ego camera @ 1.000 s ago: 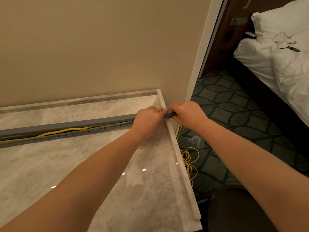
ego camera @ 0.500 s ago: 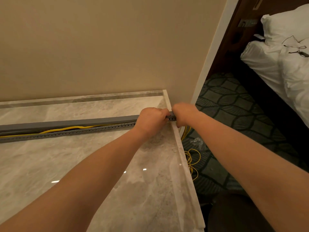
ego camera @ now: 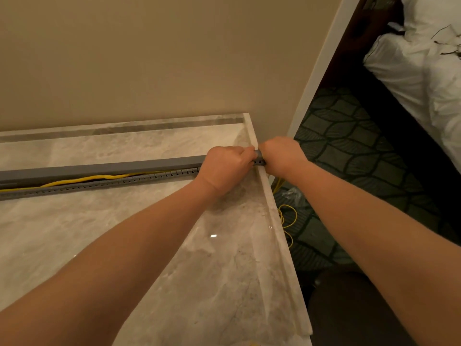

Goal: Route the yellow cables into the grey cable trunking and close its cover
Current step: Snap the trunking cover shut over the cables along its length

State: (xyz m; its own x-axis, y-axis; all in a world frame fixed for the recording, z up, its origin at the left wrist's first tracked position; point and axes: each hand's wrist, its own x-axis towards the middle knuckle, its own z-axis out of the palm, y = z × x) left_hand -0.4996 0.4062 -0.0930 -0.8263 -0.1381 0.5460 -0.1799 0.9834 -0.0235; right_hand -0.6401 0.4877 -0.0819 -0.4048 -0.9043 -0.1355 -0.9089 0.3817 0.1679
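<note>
At the table edge, with both hands clamped on the grey trunking end, press its cover down slowly, keeping the yellow cables tucked inside.

We see warm, dim light, small glare spots on the glossy pale marble desk, and bowed wide-angle edges.

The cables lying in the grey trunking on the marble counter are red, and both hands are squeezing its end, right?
Not quite. The cables in the grey trunking are yellow, not red, as the head view shows. The rest holds: it lies on the marble counter, and the left hand and right hand grip its end.
</note>
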